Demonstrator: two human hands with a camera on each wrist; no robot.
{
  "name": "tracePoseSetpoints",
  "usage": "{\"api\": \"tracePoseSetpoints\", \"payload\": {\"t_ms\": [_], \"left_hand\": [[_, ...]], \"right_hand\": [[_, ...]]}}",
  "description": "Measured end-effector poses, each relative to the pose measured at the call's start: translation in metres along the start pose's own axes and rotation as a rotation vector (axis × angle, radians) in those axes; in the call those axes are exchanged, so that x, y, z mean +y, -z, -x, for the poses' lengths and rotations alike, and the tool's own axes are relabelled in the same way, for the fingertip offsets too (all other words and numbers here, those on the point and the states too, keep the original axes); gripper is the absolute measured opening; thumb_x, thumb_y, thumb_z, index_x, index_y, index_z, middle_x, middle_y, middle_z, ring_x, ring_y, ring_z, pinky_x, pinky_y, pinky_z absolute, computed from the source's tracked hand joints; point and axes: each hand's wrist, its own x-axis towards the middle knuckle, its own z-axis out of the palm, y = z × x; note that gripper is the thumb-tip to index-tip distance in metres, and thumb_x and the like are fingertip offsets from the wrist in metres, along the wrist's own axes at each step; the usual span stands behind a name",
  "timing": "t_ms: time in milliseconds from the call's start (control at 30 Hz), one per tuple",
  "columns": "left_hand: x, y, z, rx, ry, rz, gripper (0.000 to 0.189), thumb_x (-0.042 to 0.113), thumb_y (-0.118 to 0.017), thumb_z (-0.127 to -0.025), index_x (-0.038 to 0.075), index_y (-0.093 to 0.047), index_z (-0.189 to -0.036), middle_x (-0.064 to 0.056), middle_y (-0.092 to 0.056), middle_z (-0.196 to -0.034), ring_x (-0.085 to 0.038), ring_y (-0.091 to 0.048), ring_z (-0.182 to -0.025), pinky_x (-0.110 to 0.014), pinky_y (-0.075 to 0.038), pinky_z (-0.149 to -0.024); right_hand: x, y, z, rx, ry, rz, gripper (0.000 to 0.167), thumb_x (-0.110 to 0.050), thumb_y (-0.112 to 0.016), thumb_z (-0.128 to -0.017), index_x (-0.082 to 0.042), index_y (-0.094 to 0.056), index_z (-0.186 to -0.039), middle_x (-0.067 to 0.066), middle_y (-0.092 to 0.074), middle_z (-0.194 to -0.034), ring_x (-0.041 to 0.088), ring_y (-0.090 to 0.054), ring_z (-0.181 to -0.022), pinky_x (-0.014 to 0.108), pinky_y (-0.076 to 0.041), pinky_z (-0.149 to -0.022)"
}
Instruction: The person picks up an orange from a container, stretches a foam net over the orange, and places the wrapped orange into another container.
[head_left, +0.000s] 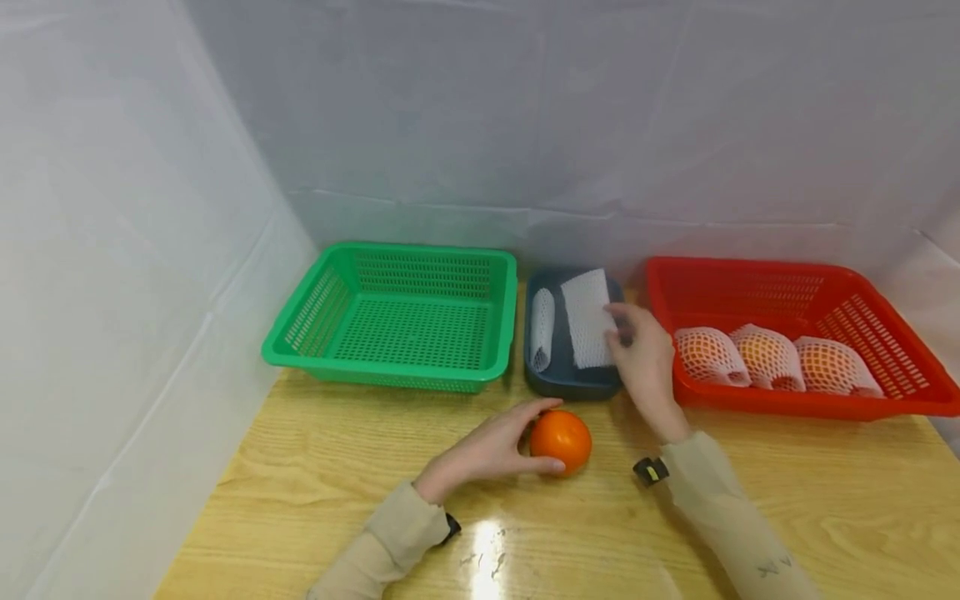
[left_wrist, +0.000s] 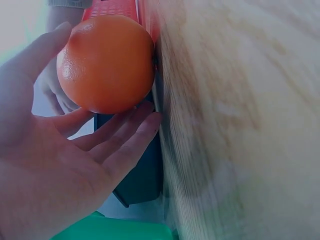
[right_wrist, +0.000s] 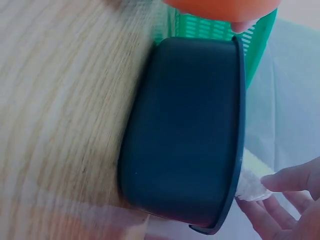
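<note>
In the head view my left hand (head_left: 495, 446) curves its thumb and fingers round a smooth orange (head_left: 564, 442) on the table in front of a dark blue bin (head_left: 573, 391). The left wrist view shows the orange (left_wrist: 107, 65) between the thumb and the fingers. My right hand (head_left: 643, 358) reaches over the bin's right rim and pinches the edge of a flat white foam net sleeve (head_left: 588, 312). In the right wrist view thumb and fingertips meet on the foam net (right_wrist: 250, 186) at the rim. A second, rolled foam net sleeve (head_left: 542, 329) lies on the bin's left side.
To the left stands a green plastic basket (head_left: 495, 371) with nothing in it. At the right a red basket (head_left: 817, 406) holds three net-wrapped fruits (head_left: 767, 357). The wooden table (head_left: 322, 467) is bordered by white sheeting (head_left: 465, 150) behind and at the left.
</note>
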Motion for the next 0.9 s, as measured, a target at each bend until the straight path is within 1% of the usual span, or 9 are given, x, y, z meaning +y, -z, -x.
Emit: {"api": "tracePoseSetpoints", "payload": {"t_ms": [167, 333, 400, 467, 567, 667, 767, 833, 900], "left_hand": [[0.001, 0.0, -0.001, 0.012, 0.015, -0.002, 0.083, 0.05, -0.075, -0.089, 0.018, -0.039, -0.156, -0.006, -0.047, -0.153, -0.023, -0.051, -0.134, -0.047, -0.043, -0.11], [0.0, 0.002, -0.001, 0.033, 0.021, 0.026, 0.076, 0.05, -0.071, -0.092, 0.019, -0.04, -0.155, -0.006, -0.051, -0.15, -0.022, -0.055, -0.13, -0.044, -0.046, -0.107], [0.0, 0.003, -0.002, 0.06, 0.017, 0.068, 0.07, 0.047, -0.067, -0.096, 0.017, -0.042, -0.154, -0.008, -0.053, -0.148, -0.023, -0.057, -0.127, -0.042, -0.049, -0.104], [0.001, 0.004, -0.004, 0.103, 0.005, 0.124, 0.061, 0.041, -0.064, -0.1, 0.014, -0.046, -0.151, -0.01, -0.055, -0.145, -0.024, -0.059, -0.124, -0.039, -0.052, -0.101], [0.004, 0.008, -0.007, 0.191, -0.04, 0.193, 0.047, 0.032, -0.06, -0.104, 0.007, -0.054, -0.143, -0.013, -0.06, -0.139, -0.024, -0.062, -0.119, -0.034, -0.054, -0.097], [0.008, 0.011, -0.01, 0.291, -0.079, 0.217, 0.035, 0.024, -0.059, -0.105, 0.004, -0.062, -0.133, -0.011, -0.067, -0.129, -0.022, -0.066, -0.112, -0.03, -0.056, -0.093], [0.013, 0.014, -0.013, 0.378, -0.075, 0.236, 0.028, 0.02, -0.06, -0.104, 0.004, -0.066, -0.126, -0.009, -0.071, -0.12, -0.021, -0.07, -0.105, -0.028, -0.057, -0.089], [0.017, 0.014, -0.014, 0.416, -0.058, 0.26, 0.026, 0.019, -0.061, -0.103, 0.005, -0.067, -0.124, -0.009, -0.073, -0.116, -0.022, -0.072, -0.101, -0.026, -0.057, -0.086], [0.019, 0.014, -0.016, 0.446, -0.055, 0.287, 0.025, 0.019, -0.061, -0.103, 0.004, -0.068, -0.122, -0.011, -0.073, -0.112, -0.024, -0.072, -0.098, -0.026, -0.058, -0.084]], "right_hand": [[-0.004, 0.004, 0.002, 0.053, -0.002, -0.089, 0.032, 0.002, -0.074, -0.088, -0.003, -0.069, -0.12, 0.016, -0.072, -0.112, 0.034, -0.067, -0.087, 0.035, -0.054, -0.068], [-0.011, 0.008, 0.004, 0.065, -0.06, -0.244, 0.036, 0.003, -0.074, -0.088, -0.003, -0.063, -0.122, 0.016, -0.07, -0.114, 0.028, -0.067, -0.088, 0.012, -0.051, -0.072], [-0.014, 0.009, 0.005, 0.057, -0.078, -0.315, 0.039, 0.006, -0.073, -0.088, -0.001, -0.061, -0.124, 0.017, -0.069, -0.115, 0.025, -0.066, -0.089, 0.009, -0.05, -0.073], [-0.018, 0.012, 0.007, 0.044, -0.094, -0.365, 0.043, 0.006, -0.073, -0.088, -0.001, -0.06, -0.128, 0.017, -0.068, -0.115, 0.019, -0.065, -0.091, 0.009, -0.05, -0.077], [-0.025, 0.017, 0.011, 0.026, -0.114, -0.412, 0.046, 0.004, -0.074, -0.089, 0.0, -0.061, -0.133, 0.017, -0.067, -0.113, 0.008, -0.062, -0.092, 0.01, -0.05, -0.08], [-0.034, 0.021, 0.014, 0.013, -0.132, -0.463, 0.042, 0.001, -0.074, -0.091, 0.001, -0.064, -0.132, 0.013, -0.066, -0.108, 0.003, -0.06, -0.093, 0.009, -0.05, -0.079], [-0.043, 0.023, 0.019, 0.017, -0.148, -0.548, 0.035, -0.001, -0.072, -0.092, 0.004, -0.066, -0.126, 0.005, -0.063, -0.104, 0.006, -0.059, -0.096, 0.01, -0.052, -0.079], [-0.048, 0.023, 0.023, 0.024, -0.156, -0.61, 0.031, -0.001, -0.07, -0.094, 0.005, -0.066, -0.124, 0.002, -0.061, -0.101, 0.011, -0.059, -0.095, 0.013, -0.053, -0.081], [-0.052, 0.023, 0.027, 0.03, -0.158, -0.656, 0.03, -0.002, -0.069, -0.095, 0.005, -0.065, -0.124, 0.001, -0.063, -0.105, 0.014, -0.061, -0.096, 0.016, -0.055, -0.081]]}}
